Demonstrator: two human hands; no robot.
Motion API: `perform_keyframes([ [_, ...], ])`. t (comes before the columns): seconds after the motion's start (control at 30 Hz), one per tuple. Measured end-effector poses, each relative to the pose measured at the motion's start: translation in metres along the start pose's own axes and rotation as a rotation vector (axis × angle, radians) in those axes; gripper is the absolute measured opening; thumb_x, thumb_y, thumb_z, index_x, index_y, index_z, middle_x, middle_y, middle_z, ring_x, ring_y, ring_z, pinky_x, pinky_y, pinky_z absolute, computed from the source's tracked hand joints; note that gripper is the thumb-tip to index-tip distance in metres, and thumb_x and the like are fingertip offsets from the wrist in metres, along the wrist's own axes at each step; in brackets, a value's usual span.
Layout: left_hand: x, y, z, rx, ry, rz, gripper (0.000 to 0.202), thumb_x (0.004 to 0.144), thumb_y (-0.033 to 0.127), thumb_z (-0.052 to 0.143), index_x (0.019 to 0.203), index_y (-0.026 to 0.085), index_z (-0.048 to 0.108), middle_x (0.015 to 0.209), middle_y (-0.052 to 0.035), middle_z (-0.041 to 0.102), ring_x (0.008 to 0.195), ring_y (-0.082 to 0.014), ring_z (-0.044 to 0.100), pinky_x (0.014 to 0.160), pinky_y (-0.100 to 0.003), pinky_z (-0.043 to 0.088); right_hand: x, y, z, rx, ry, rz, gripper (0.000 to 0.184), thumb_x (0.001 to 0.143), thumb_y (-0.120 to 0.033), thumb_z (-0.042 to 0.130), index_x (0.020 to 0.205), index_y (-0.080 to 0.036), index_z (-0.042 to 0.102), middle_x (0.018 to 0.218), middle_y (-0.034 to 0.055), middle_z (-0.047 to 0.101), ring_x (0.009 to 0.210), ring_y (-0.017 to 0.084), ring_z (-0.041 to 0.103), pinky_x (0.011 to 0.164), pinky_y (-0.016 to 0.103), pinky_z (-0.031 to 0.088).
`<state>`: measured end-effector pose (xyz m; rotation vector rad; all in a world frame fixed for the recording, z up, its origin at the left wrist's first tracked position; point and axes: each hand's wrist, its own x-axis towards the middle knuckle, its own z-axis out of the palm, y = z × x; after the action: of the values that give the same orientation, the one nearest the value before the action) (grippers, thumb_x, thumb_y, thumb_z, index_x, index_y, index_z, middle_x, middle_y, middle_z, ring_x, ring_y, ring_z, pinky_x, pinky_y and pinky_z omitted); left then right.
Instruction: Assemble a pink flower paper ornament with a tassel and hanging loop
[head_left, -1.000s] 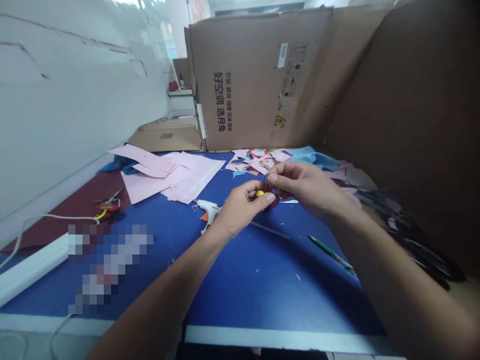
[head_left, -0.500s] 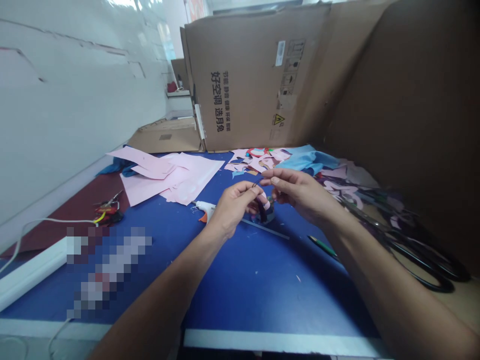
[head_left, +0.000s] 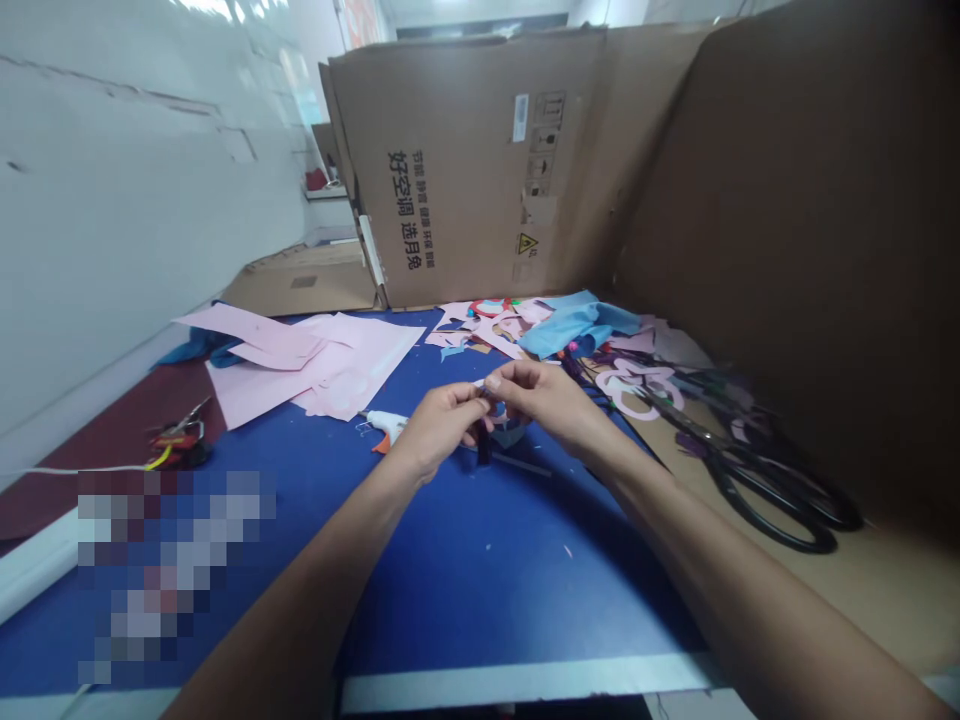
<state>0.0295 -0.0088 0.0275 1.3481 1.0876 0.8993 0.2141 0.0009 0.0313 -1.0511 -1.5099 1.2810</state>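
My left hand (head_left: pixel 442 425) is closed on a small piece made of a dark purple strip (head_left: pixel 484 447) and pale pink material. The dark strip hangs below its fingers. Thumb and fingers of my right hand (head_left: pixel 536 395) pinch the same piece at its top, right against the left hand's fingertips. Fingers hide most of the piece. Just left of my left hand lies a white glue gun (head_left: pixel 386 425) with an orange trigger. Behind the hands, partly covered, is a clear roundish object (head_left: pixel 513 437) that I cannot make out.
Pink sheets (head_left: pixel 322 360) lie at the back left, pink scraps (head_left: pixel 450 338) and blue cloth (head_left: pixel 577 325) at the back. Large black-handled scissors (head_left: pixel 772 500) lie right, near a pink flower-shaped cutout (head_left: pixel 637 388). Pliers (head_left: pixel 180 440) lie left. Cardboard (head_left: pixel 465 180) walls the table (head_left: pixel 465 590).
My right hand has moved in to the left hand, its fingertips now together on the piece. The view has turned slightly right, and the scissors show more fully.
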Motion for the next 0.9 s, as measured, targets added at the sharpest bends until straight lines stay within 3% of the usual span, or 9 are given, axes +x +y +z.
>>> perform_keyframes([
  [0.2,-0.0003,-0.0024,-0.0002,0.075,-0.034,-0.021,0.022,0.088,0.031,0.068,0.069,0.019,0.064,0.069,-0.0026,0.069,0.060,-0.0110,0.060,0.056,-0.022,0.043,0.0030,0.0056,0.0017,0.031,0.018,0.005,0.048,0.072,-0.062,0.091,0.079,-0.020,0.068,0.070,-0.0003,0.068,0.059,0.013,0.056,0.055,0.027,0.044],
  [0.43,0.0018,-0.0055,-0.0013,0.048,-0.032,-0.051,0.016,0.085,0.032,0.071,0.077,0.018,0.070,0.082,-0.0051,0.075,0.071,-0.0129,0.066,0.066,-0.023,0.051,0.0034,0.0073,0.0005,0.044,0.001,0.015,0.049,0.072,-0.062,0.093,0.081,-0.020,0.069,0.069,-0.0001,0.068,0.059,0.013,0.058,0.057,0.027,0.046],
  [0.53,0.0018,-0.0069,-0.0015,0.040,-0.055,-0.026,0.009,0.081,0.025,0.070,0.084,0.017,0.074,0.085,-0.0048,0.076,0.076,-0.0140,0.068,0.070,-0.025,0.051,0.0034,0.0079,-0.0005,0.019,0.002,0.010,0.047,0.072,-0.059,0.094,0.080,-0.020,0.069,0.071,0.0011,0.070,0.061,0.014,0.060,0.059,0.027,0.048],
  [0.63,0.0015,-0.0077,-0.0008,0.002,-0.065,0.002,0.015,0.078,0.020,0.073,0.092,0.017,0.077,0.090,-0.0046,0.077,0.082,-0.0150,0.069,0.075,-0.026,0.051,0.0026,0.0072,-0.0019,-0.008,-0.019,-0.002,0.047,0.075,-0.062,0.091,0.081,-0.020,0.070,0.071,0.0024,0.071,0.063,0.015,0.062,0.058,0.027,0.047],
  [0.77,0.0003,-0.0084,-0.0003,-0.030,-0.044,0.070,0.015,0.086,0.031,0.076,0.088,0.017,0.073,0.078,-0.0031,0.074,0.077,-0.0151,0.066,0.077,-0.027,0.049,0.0009,0.0040,-0.0049,-0.004,-0.065,0.011,0.049,0.075,-0.065,0.090,0.081,-0.020,0.071,0.071,0.0020,0.070,0.063,0.015,0.060,0.057,0.027,0.045],
  [0.9,-0.0010,-0.0096,0.0002,-0.033,-0.066,0.069,0.015,0.089,0.029,0.072,0.079,0.018,0.066,0.072,-0.0030,0.071,0.070,-0.0139,0.062,0.073,-0.027,0.047,-0.0002,0.0018,-0.0074,0.001,-0.037,0.010,0.046,0.075,-0.062,0.089,0.080,-0.020,0.071,0.070,-0.0001,0.067,0.061,0.013,0.056,0.058,0.027,0.044],
])
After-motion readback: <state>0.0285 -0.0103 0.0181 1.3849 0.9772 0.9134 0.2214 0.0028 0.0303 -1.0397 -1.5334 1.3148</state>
